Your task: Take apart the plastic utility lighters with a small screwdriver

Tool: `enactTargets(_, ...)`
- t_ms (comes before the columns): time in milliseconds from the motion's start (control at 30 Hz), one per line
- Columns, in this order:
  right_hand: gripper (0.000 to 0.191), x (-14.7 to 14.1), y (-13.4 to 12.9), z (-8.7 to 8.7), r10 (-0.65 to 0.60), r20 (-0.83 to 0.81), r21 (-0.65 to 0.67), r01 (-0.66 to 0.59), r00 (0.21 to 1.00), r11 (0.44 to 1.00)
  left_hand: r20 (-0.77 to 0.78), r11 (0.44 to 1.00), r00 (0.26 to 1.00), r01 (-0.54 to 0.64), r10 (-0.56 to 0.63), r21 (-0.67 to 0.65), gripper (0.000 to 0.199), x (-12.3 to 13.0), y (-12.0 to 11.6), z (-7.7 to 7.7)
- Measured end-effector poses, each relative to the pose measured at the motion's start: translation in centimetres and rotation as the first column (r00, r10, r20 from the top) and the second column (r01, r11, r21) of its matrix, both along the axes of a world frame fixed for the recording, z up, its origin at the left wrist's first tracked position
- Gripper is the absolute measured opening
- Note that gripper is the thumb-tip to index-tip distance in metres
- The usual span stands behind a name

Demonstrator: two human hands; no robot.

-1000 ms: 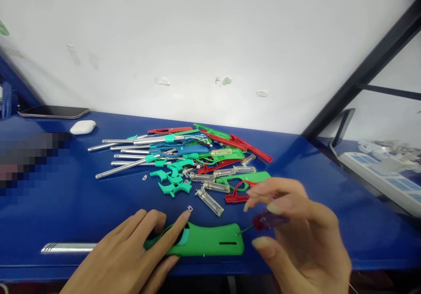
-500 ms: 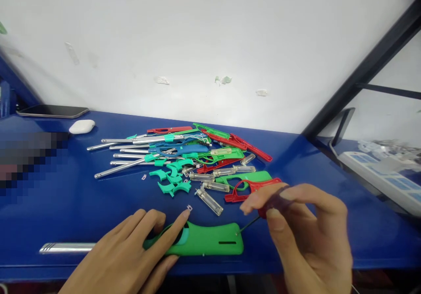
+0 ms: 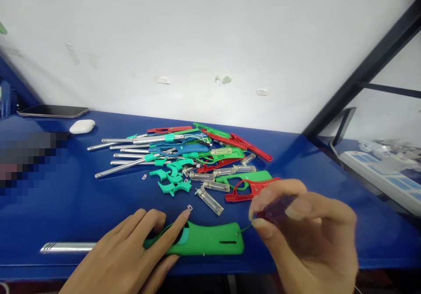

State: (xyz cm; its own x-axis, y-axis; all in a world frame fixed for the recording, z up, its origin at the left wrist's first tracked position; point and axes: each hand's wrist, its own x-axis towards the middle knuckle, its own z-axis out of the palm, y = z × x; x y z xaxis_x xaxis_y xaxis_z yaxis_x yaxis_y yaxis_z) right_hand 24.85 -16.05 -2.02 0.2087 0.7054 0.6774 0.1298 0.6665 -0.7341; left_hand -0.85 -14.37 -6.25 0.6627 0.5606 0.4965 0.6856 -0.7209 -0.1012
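A green long-nosed gas lighter (image 3: 213,237) lies on its side near the front edge of the blue table, its silver nozzle (image 3: 66,247) pointing left. My left hand (image 3: 128,254) presses over its middle, thumb along the near edge and index finger across the trigger opening. My right hand (image 3: 312,237) pinches the dark red handle of a screwdriver (image 3: 274,209) between thumb and fingers. The thin shaft slants left, its tip at the small screw hole in the lighter's butt end. Just beyond my left index fingertip is a small metal clip (image 3: 190,207).
Beyond my hands is a heap of lighter parts: silver tubes (image 3: 121,166), teal triggers (image 3: 173,184), clear fuel tanks (image 3: 210,202), red shells (image 3: 253,188) and green shells. A phone (image 3: 52,111) and white earbud case (image 3: 82,127) lie back left. A power strip (image 3: 378,175) stands right.
My right hand has tilted the screwdriver lower and shifted its grip on the handle. The tip stays at the screw hole. My left hand and the lighter look still.
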Motion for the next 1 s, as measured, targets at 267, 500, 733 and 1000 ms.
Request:
enactTargets(267,0.033,0.1,0.0,-0.2,0.005,0.047,-0.014,-0.005,0.999,1.000,0.016,1.000,1.000,0.017,-0.017,-0.007,0.047,0.1,-0.2,0.2)
enactTargets(500,0.034,-0.3,-0.3,-0.6,-0.075,0.006,-0.096,0.076,0.997,0.993,-0.004,1.000,1.000,0.008,-0.008,-0.006,0.048,0.2,0.0,0.1)
enactTargets(733,0.043,-0.7,-0.8,-0.2,-0.094,0.036,-0.162,0.099,0.995,0.982,0.002,1.000,1.000,0.001,-0.001,-0.023,0.048,0.0,-0.1,0.0)
enactTargets(1000,0.050,-0.1,-0.7,-0.9,-0.114,0.093,-0.165,0.129,0.989,0.978,0.006,1.000,1.000,0.001,-0.001,0.007,0.049,0.0,-0.2,0.1)
